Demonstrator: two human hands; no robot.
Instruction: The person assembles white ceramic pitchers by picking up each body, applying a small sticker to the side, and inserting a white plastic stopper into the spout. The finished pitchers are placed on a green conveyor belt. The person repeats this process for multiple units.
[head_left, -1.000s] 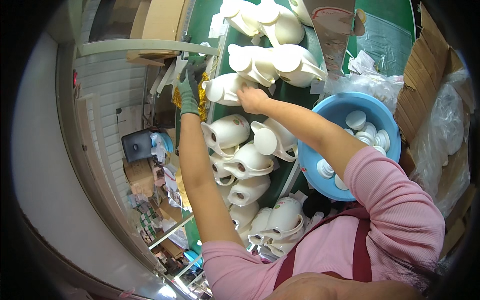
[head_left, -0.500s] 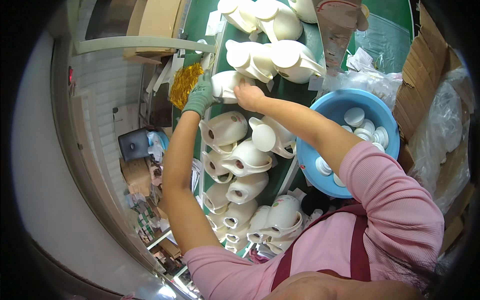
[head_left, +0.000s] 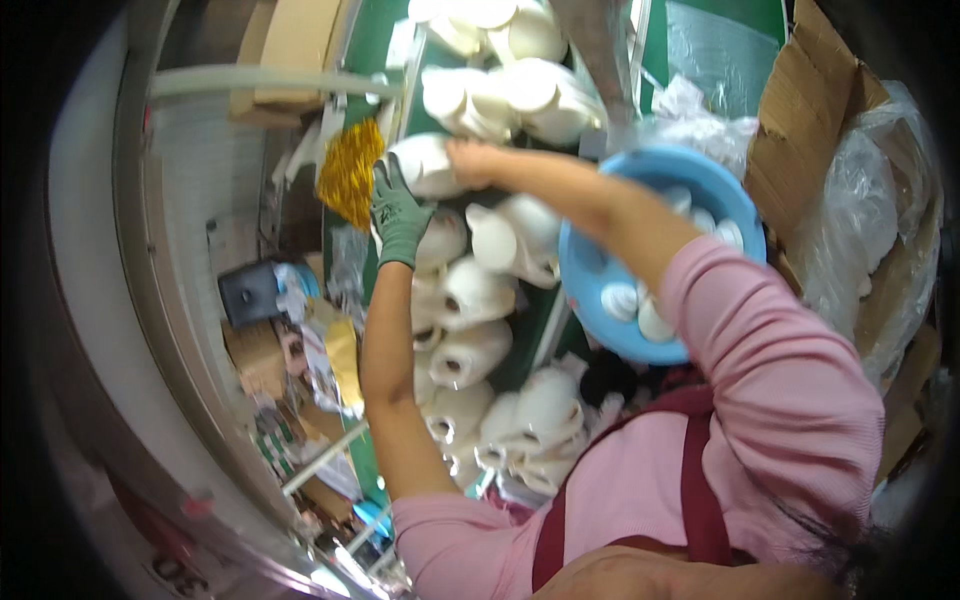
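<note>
A white jug (head_left: 418,165) lies on its side between my hands, over the green bench. My left hand (head_left: 400,218), in a green glove, grips its left end with the fingers up along the side and the thumb across below. My bare right hand (head_left: 474,163) is closed at the jug's right end; blur hides its fingertips and what part they hold. Just left of the glove is a bundle of shiny gold strips (head_left: 350,178). A white jug with its round lid on (head_left: 505,240) lies below my right forearm.
More lidded jugs (head_left: 530,90) lie beyond my hands; several open jugs (head_left: 470,352) are stacked nearer me. At the right stands a blue basin (head_left: 745,255) holding round white lids (head_left: 622,300). Past it are an open cardboard box (head_left: 800,120) and clear plastic bags (head_left: 850,200).
The view has shifted, and the scene sits further left. My left hand has turned more upright on the jug and sits lower against it. My right hand has drawn to the jug's right end.
</note>
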